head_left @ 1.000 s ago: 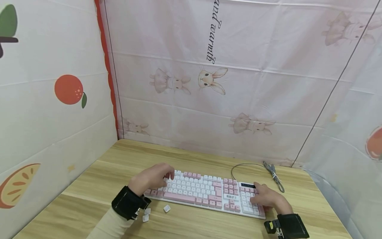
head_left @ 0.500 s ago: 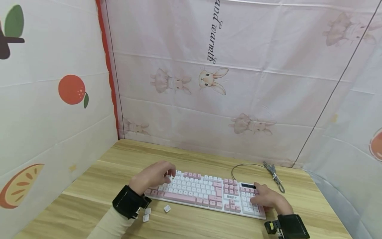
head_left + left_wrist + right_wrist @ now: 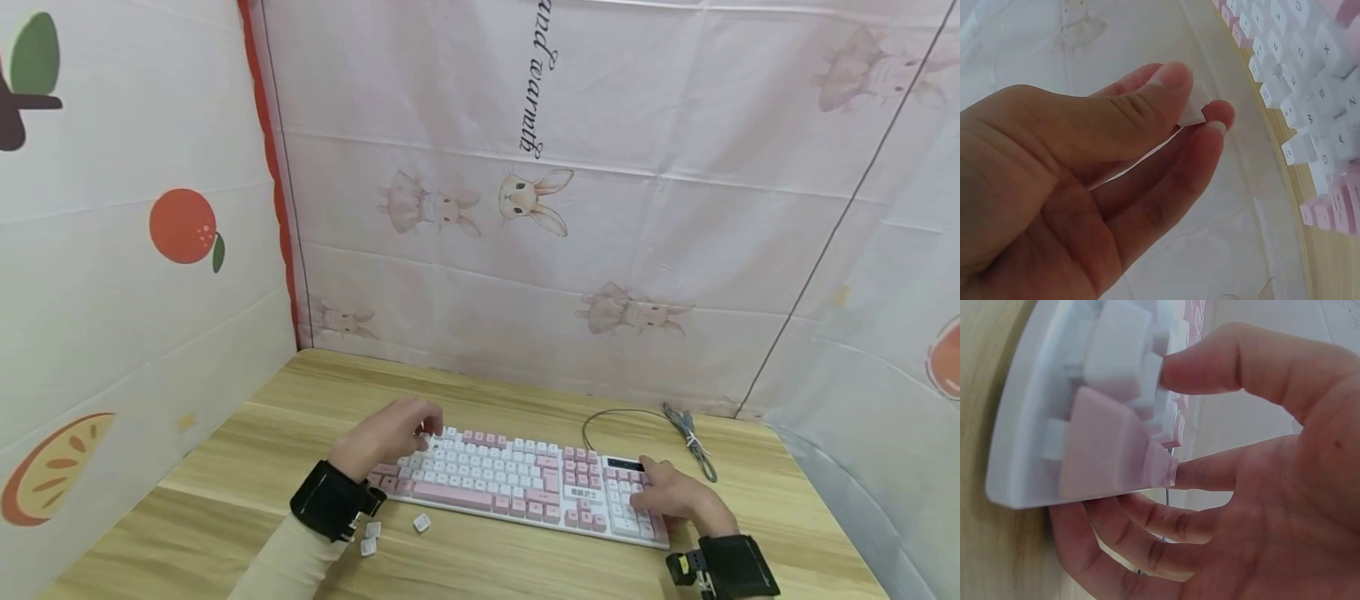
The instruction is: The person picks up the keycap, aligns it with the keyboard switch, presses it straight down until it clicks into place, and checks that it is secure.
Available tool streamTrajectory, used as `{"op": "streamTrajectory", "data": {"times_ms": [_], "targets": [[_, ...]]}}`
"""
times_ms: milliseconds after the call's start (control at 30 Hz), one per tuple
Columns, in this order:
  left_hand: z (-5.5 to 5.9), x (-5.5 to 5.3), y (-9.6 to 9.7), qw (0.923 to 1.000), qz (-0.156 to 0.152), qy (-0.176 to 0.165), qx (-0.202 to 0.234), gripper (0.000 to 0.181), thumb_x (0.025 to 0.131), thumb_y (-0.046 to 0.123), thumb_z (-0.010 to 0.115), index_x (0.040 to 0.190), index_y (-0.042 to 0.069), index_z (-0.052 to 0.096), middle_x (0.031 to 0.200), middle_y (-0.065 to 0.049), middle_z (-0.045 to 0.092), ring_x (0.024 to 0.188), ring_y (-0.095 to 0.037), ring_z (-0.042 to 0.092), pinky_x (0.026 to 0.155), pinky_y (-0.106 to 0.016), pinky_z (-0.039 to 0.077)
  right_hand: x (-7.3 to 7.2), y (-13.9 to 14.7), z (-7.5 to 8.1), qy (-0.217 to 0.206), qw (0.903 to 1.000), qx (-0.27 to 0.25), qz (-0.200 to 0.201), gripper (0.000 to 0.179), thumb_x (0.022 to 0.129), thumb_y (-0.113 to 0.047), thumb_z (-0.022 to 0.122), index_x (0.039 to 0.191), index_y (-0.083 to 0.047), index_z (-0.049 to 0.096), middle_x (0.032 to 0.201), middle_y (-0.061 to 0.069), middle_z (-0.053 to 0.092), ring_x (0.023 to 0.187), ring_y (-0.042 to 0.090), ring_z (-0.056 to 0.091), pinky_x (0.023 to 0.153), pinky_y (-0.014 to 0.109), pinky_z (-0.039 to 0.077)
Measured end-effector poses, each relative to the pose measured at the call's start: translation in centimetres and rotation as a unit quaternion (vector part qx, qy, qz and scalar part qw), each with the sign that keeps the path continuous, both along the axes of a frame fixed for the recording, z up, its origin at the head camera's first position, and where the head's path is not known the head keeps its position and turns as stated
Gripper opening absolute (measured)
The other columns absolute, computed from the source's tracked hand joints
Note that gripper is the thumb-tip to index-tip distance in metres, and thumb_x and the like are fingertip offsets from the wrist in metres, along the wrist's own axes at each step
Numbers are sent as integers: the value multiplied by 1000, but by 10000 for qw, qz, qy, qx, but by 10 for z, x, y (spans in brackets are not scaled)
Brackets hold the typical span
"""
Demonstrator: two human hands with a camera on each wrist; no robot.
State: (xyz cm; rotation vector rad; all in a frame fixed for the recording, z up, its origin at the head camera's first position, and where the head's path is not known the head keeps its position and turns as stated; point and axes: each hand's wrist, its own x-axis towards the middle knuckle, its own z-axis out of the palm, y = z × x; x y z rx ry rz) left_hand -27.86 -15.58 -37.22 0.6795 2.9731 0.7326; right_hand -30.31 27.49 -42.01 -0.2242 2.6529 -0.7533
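Observation:
A pink and white keyboard [image 3: 491, 477] lies on the wooden table. My left hand [image 3: 390, 435] is over its upper left corner in the head view. In the left wrist view, the thumb and fingertips pinch a small white keycap [image 3: 1194, 107], held apart from the keys. My right hand [image 3: 671, 492] grips the keyboard's right end. Its thumb [image 3: 1200, 367] rests on the number-pad keys, while the other fingers curl against the side edge and partly out of sight under it. The left hand hides some of the leftmost keys in the head view.
Loose white keycaps [image 3: 422, 522] lie on the table in front of the keyboard, two of them close together near the left wrist. A grey cable [image 3: 688, 437], bundled with a tie, lies behind the right end. Printed cloth [image 3: 465, 275] hangs around the table [image 3: 480, 575].
My left hand has shifted slightly up and away from the keys, with the keycap between its fingers. The right hand and the keyboard have stayed in place.

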Motion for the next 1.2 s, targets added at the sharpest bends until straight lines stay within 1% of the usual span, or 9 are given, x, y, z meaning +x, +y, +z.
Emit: {"op": "streamTrajectory", "data": {"times_ms": [133, 233, 367, 467, 533, 733, 967, 1100, 1200], "targets": [[-2, -3, 3, 10000, 12, 0, 19, 25, 82, -13, 76, 94, 7, 70, 96, -9, 71, 85, -15, 59, 77, -34, 54, 0, 0, 0, -61, 10000, -40, -51, 88, 89, -18, 70, 154, 18, 21, 147, 51, 28, 100, 32, 56, 62, 35, 45], [-4, -6, 5, 10000, 19, -34, 10, 24, 81, -13, 77, 94, 6, 70, 96, -9, 70, 85, -17, 60, 78, -35, 54, -1, 0, 0, -96, 9999, -14, -104, 89, 89, -18, 70, 154, 17, 21, 147, 49, 31, 95, 30, 56, 61, 34, 45], [-3, -7, 6, 9998, 139, -138, 11, 23, 80, -13, 77, 94, 5, 70, 93, -10, 68, 84, -18, 58, 79, -37, 52, -2, -1, 1, -103, 9998, 49, -153, 90, 88, -19, 71, 155, 15, 22, 147, 46, 34, 96, 30, 57, 62, 34, 46], [-4, -8, 6, 9997, 182, -154, -22, 23, 80, -13, 78, 93, 5, 69, 91, -10, 67, 83, -18, 57, 78, -37, 51, -1, -1, 1, -43, 9999, 59, -83, 89, 89, -20, 70, 154, 16, 22, 146, 47, 34, 101, 32, 56, 64, 34, 47], [-5, -9, 6, 9997, 175, -137, -35, 23, 80, -13, 78, 92, 5, 69, 91, -11, 67, 82, -19, 57, 77, -37, 50, -1, -1, 1, 7, 10000, 42, -23, 88, 89, -20, 70, 153, 17, 23, 144, 48, 35, 100, 32, 56, 64, 35, 46], [-7, -11, 7, 9999, 83, -91, -46, 22, 80, -12, 79, 91, 4, 69, 90, -10, 67, 80, -17, 56, 74, -34, 50, -1, -2, 2, 23, 10000, 0, -82, 89, 89, -18, 70, 154, 17, 22, 143, 46, 37, 83, 26, 55, 60, 34, 44], [-6, -17, 10, 9996, 207, -146, -140, 17, 79, -10, 81, 84, 5, 73, 84, -3, 67, 79, -16, 56, 75, -36, 52, 0, -2, 3, 58, 10000, 16, -58, 89, 88, -17, 70, 153, 18, 22, 146, 49, 33, 96, 27, 57, 62, 35, 46], [-5, -22, 11, 9988, 322, -215, -295, 15, 80, -8, 81, 85, 5, 75, 84, -3, 69, 78, -16, 57, 77, -36, 54, 0, -2, 4, 43, 10000, 27, -82, 89, 88, -17, 70, 154, 17, 22, 147, 49, 32, 96, 28, 57, 62, 35, 46], [-5, -25, 11, 9984, 356, -207, -385, 15, 80, -8, 82, 85, 5, 76, 83, -4, 69, 77, -16, 57, 76, -36, 54, 0, -2, 3, 37, 10000, 45, -76, 89, 88, -18, 70, 154, 17, 22, 148, 49, 30, 100, 32, 56, 63, 35, 46]]}}
